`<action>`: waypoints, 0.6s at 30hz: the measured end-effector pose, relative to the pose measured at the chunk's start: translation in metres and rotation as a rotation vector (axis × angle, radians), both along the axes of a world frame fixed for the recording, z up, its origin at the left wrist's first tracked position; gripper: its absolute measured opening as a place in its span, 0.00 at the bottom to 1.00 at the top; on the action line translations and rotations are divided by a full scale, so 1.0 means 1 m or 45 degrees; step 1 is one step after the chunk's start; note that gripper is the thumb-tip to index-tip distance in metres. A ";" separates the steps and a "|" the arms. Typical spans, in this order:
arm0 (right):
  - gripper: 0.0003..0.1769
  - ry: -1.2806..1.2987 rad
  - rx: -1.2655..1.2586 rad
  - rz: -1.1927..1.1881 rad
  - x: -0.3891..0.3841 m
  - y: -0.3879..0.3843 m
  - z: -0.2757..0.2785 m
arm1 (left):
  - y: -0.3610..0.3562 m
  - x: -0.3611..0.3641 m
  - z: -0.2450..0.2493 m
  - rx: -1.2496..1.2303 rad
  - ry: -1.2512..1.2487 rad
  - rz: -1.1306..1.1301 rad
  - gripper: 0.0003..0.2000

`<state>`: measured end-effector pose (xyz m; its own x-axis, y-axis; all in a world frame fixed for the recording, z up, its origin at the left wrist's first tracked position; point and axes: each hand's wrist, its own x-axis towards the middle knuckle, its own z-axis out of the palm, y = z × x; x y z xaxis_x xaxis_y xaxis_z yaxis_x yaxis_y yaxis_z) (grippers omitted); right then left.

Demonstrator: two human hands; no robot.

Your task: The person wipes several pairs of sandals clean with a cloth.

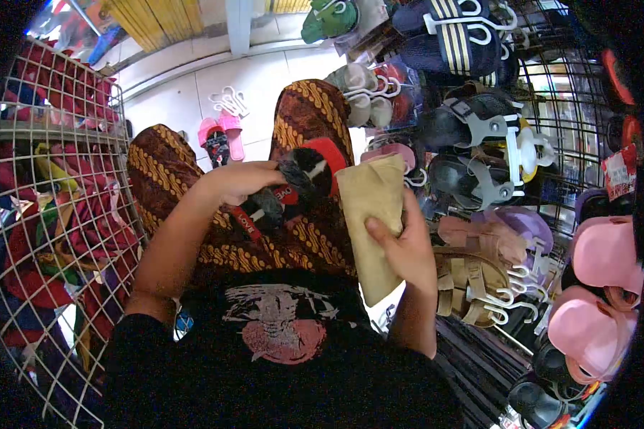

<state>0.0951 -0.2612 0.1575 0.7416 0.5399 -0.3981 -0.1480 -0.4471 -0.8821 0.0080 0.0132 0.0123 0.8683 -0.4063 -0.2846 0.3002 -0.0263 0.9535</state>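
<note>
My left hand grips a black and red slipper with a furry black strap, held over my lap. My right hand holds a tan paper bag upright just right of the slipper, thumb pressed on its front. The slipper's toe touches the bag's upper left edge. I am seated, with a brown patterned skirt over my knees.
A white wire basket full of colourful footwear stands at my left. A wire rack of sandals on white hangers fills the right side, with pink slides lower down. Pink sandals and loose hangers lie on the tiled floor ahead.
</note>
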 end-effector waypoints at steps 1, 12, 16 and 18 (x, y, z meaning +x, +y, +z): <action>0.32 -0.142 -0.078 0.036 0.000 -0.006 -0.005 | -0.006 0.003 0.016 -0.137 0.279 0.064 0.20; 0.43 -0.414 -0.729 0.261 -0.032 -0.037 -0.024 | -0.072 -0.015 0.036 0.178 0.392 -0.135 0.21; 0.46 -0.574 -0.826 0.340 -0.037 -0.036 -0.026 | -0.072 -0.019 0.037 0.155 0.388 -0.047 0.21; 0.43 -0.662 -0.917 0.341 -0.032 -0.026 -0.026 | -0.072 -0.020 0.032 0.152 0.330 -0.014 0.21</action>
